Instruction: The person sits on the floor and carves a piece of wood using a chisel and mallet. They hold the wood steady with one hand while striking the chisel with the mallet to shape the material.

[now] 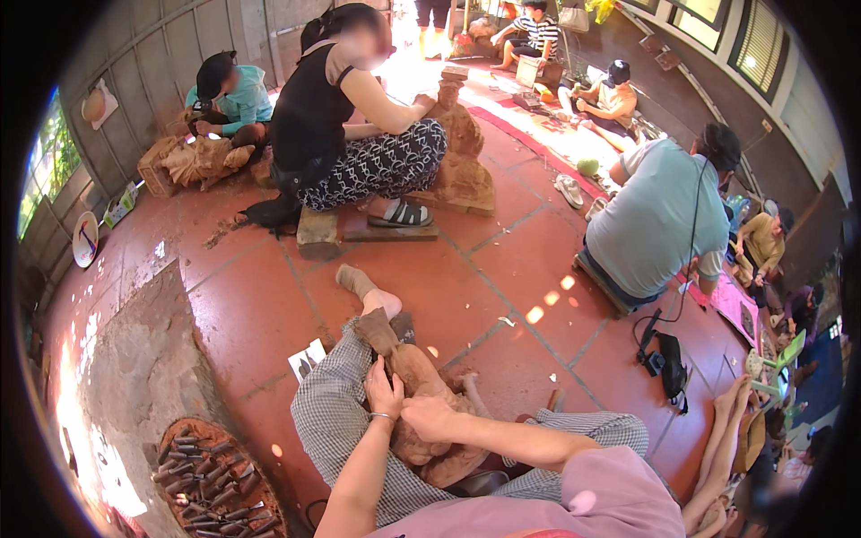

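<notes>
A reddish-brown carved wooden figure (421,372) lies between my legs, with a squarish block end (377,332) pointing away from me. My left hand (384,392) is against the carving's left side, fingers bent and pressed together near the block end. Just right of it, my right hand (429,419) is curled into a fist over the carving. Whatever the two hands grip is too small or hidden to make out. A pale stick-like piece (473,393) stands beside the carving on the right. The carving's near end is partly covered by my right forearm.
At the lower left, a stone slab (134,359) bears a tray (170,430) of many dark-handled tools. A small printed picture (308,360) lies by my left knee. Ahead, a person (314,117) sits beside a taller carving (462,152). A black bag (671,363) lies on the right.
</notes>
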`<control>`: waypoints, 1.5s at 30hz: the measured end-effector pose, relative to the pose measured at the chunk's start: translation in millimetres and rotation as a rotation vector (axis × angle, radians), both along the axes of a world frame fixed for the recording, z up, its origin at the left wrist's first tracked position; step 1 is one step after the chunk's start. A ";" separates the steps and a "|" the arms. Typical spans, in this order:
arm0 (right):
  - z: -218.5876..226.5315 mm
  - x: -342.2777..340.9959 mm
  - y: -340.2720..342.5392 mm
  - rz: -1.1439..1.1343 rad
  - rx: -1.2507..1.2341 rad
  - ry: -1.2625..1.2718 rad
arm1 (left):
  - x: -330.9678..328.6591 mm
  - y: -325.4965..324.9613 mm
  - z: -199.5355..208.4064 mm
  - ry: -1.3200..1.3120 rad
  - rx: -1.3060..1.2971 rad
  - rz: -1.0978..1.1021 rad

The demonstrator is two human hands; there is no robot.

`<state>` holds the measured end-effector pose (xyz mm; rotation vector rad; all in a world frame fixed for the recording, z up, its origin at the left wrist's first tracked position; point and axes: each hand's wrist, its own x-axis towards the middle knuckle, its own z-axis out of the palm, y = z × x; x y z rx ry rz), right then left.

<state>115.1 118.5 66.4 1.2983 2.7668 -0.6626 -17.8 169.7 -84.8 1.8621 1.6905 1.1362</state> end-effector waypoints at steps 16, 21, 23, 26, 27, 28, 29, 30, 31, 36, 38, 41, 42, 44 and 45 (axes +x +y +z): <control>-9.9 5.7 1.7 0.051 0.030 0.014 | 2.1 -0.8 1.0 -0.035 0.007 0.003; -12.5 -4.5 -5.3 -0.012 0.053 0.003 | -1.6 2.9 -7.9 -0.023 -0.012 -0.005; -9.5 8.5 -0.3 0.000 0.048 0.032 | 0.9 -0.5 2.7 -0.023 -0.002 0.008; 6.1 7.6 1.0 -0.004 0.034 0.032 | -2.7 0.1 1.9 -0.019 0.024 0.018; 6.4 10.4 0.1 -0.011 0.050 0.053 | -0.9 1.0 0.5 -0.022 0.035 0.012; -0.9 9.3 -1.2 0.002 0.089 0.078 | 0.4 2.4 1.7 -0.016 0.051 0.008; -13.9 4.7 -2.1 0.015 0.129 0.103 | 1.1 4.3 0.1 -0.023 0.035 -0.002; -16.5 -1.3 -2.9 0.031 0.168 0.136 | -3.0 5.8 -0.4 -0.023 0.019 -0.008; -17.0 0.4 -3.8 0.008 0.125 0.126 | -5.2 6.2 -1.0 -0.022 0.003 -0.013; 0.9 4.9 -0.1 -0.002 -0.017 0.020 | 0.5 1.0 6.2 -0.041 0.006 0.004; -2.2 3.5 2.4 -0.002 -0.026 -0.010 | 0.1 2.1 4.1 -0.043 0.008 0.001; -15.7 -6.1 -0.8 -0.029 0.052 -0.002 | -2.1 4.4 -9.3 -0.059 0.038 -0.005; -12.9 -10.4 -3.7 -0.030 0.133 0.007 | -3.6 5.8 -9.1 -0.067 0.055 -0.009; -8.2 -11.6 -7.1 -0.034 0.246 0.010 | -2.8 4.5 -8.8 -0.055 0.054 -0.007; -4.9 -4.8 -6.8 -0.034 0.278 0.001 | -0.3 3.0 -5.6 -0.052 0.053 -0.004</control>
